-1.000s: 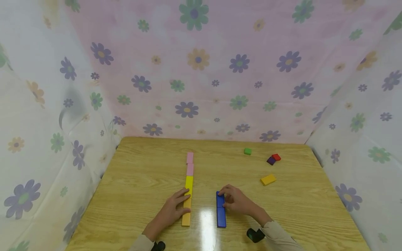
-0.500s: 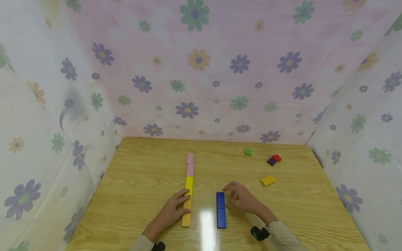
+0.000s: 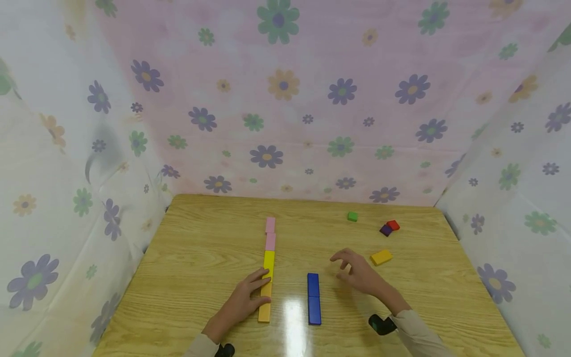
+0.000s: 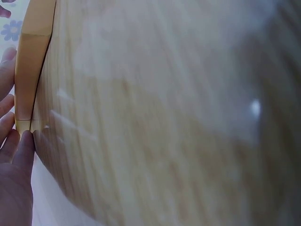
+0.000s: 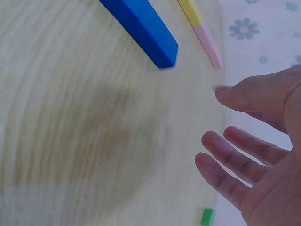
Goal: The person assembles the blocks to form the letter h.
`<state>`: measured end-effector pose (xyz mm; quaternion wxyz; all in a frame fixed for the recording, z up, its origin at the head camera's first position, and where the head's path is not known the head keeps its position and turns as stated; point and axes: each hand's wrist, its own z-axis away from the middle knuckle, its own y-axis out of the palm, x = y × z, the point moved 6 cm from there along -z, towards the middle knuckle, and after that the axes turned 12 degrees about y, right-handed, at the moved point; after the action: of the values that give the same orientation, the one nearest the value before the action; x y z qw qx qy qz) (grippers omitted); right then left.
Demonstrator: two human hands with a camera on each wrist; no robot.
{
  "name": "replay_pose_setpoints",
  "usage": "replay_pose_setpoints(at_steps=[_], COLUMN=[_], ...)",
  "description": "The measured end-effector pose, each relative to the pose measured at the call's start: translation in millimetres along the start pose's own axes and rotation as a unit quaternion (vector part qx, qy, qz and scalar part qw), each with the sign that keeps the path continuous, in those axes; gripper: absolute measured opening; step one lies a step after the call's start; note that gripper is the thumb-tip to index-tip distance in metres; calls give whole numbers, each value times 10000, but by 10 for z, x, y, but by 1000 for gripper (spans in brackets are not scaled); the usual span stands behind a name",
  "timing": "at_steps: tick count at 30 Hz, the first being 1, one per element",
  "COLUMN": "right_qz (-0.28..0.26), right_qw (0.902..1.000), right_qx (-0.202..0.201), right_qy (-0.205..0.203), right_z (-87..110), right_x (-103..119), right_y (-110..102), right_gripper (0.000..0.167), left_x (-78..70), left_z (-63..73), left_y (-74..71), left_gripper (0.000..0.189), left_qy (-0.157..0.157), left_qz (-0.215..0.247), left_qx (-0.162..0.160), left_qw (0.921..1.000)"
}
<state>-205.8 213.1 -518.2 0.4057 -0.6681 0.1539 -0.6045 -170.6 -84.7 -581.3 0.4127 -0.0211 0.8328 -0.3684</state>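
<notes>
A straight row of blocks runs away from me at left of centre: two pink blocks (image 3: 270, 241), a bright yellow block (image 3: 269, 260) and orange blocks (image 3: 264, 313). My left hand (image 3: 243, 299) rests against the row's left side, its fingertips and thumb touching the yellow and orange blocks. Two blue blocks (image 3: 314, 310) lie end to end in a shorter row to the right. My right hand (image 3: 360, 274) is off to the right of them, holding nothing, with fingers loosely bent and apart. In the right wrist view the blue row's end (image 5: 160, 47) lies away from the fingers (image 5: 221, 176).
A lone orange block (image 3: 381, 257) lies just beyond my right hand. Farther back are a green block (image 3: 352, 216), and a dark purple block (image 3: 386, 230) touching a red block (image 3: 393, 225). Flowered cloth (image 3: 308, 99) encloses the wooden table (image 3: 200, 238) at the back and sides.
My right hand has let go of the far blue block and moved away to the right and slightly back. The left hand and both rows have stayed put.
</notes>
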Motion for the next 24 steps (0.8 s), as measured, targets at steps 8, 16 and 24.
replay_pose_setpoints(at_steps=[8, 16, 24], right_qz=[228, 499, 716], right_qw=[9975, 9930, 9888], right_qx=[-666, -1048, -1272], right_qy=[2, 207, 297], right_z=[64, 86, 107], right_x=[-132, -393, -679], right_y=[-335, -625, -818], right_gripper=[38, 39, 39], left_x=[13, 5, -13], left_z=[3, 6, 0], left_y=[6, 3, -4], left_gripper=[50, 50, 49], left_qy=[55, 48, 200], left_qz=[-45, -16, -127], left_qx=[-37, -55, -87], left_qw=[10000, 10000, 9997])
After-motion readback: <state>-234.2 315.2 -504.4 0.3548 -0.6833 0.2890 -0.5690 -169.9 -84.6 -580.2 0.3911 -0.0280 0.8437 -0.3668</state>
